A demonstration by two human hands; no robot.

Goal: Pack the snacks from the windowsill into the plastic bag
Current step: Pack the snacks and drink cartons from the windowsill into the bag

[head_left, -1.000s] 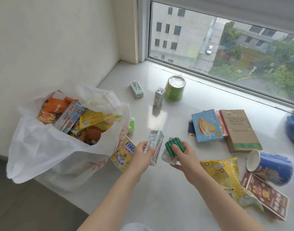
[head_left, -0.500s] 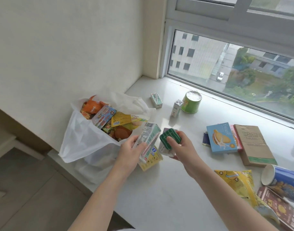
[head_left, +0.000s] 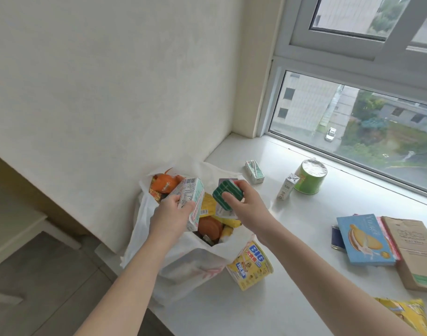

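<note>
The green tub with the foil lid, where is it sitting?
The green tub stands on the windowsill close to the window glass, right of the small white carton, beyond both hands.

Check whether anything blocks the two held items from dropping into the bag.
Nothing visible does. The left hand holds the carton and the right hand the green packet directly above the plastic bag, whose mouth gapes open; snacks already fill it.

plastic bag (head_left: pixel 144 229): white | ribbed pack (head_left: pixel 228 194): green, pale stripes | cup (head_left: pixel 310 179): green | biscuit box (head_left: pixel 363 240): blue | carton (head_left: pixel 191 201): seemingly mint-white
</note>
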